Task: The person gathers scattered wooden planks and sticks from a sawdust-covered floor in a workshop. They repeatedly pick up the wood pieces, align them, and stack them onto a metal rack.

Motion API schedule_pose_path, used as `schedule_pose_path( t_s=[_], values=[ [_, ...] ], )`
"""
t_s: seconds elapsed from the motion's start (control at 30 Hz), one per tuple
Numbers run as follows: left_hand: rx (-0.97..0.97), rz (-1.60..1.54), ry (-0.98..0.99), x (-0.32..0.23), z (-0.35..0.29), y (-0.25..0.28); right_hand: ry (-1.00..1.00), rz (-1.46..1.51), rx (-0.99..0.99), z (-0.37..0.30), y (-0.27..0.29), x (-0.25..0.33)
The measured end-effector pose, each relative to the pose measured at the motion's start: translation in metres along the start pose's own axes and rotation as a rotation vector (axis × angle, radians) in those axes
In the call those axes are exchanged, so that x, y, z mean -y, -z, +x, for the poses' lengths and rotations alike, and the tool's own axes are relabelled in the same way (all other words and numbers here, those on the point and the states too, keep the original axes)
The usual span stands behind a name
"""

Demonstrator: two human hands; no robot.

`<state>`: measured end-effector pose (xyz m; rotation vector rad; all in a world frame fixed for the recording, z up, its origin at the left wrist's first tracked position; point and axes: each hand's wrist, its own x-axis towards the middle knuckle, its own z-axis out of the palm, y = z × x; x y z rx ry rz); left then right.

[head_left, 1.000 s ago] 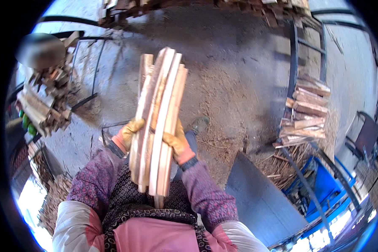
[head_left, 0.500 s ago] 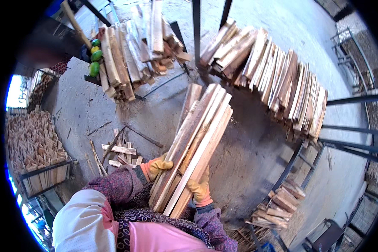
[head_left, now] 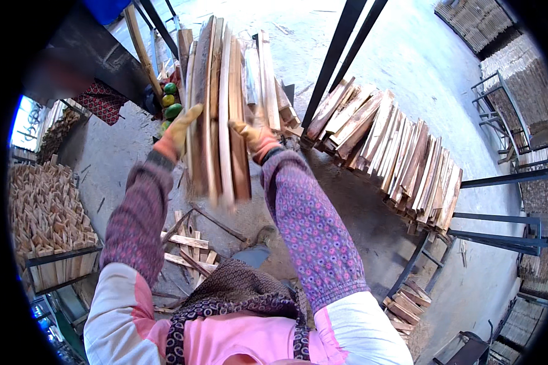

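Note:
A bundle of long split wooden slats (head_left: 216, 103) is squeezed between my two gloved hands, its lengths pointing away from me. My left hand (head_left: 179, 131), in a yellow-and-orange work glove, grips the bundle's left side. On the right side, my right hand (head_left: 256, 135) presses in with fingers closed against the outer slat. The near ends of the slats look smeared by motion. Beneath and behind the bundle lies a pile of similar slats (head_left: 266, 79) on a metal rack, partly hidden by what I hold.
A long row of stacked slats (head_left: 396, 155) rests on a frame to the right, with black metal bars (head_left: 341, 48) at its end. Green fruits (head_left: 172, 111) sit by the left pile. Loose offcuts (head_left: 192, 249) lie on the floor; a crate of upright wood pieces (head_left: 52, 213) stands left.
Both hands have carried the bundle forward and to the left, from near my lap to over the far left pile. My arms are now stretched out.

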<state>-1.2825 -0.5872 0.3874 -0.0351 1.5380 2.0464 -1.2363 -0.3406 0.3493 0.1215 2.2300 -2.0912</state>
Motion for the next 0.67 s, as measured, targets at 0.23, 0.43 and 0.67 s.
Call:
schedule_pose_path(
  t_s=[0.23, 0.43, 0.67],
  values=[
    [0.141, 0.785, 0.265, 0.092, -0.012, -0.023, -0.322, 0.192, -0.251, -0.173, 0.05, -0.121],
    [0.696, 1.116, 0.657, 0.276, -0.086, -0.008, -1.228, 0.22, -0.457, -0.556, 0.092, -0.19],
    [0.587, 1.361, 0.888, 0.3, -0.131, 0.081, -1.358, 0.764, -0.672, -0.759, -0.105, -0.164]
  ],
)
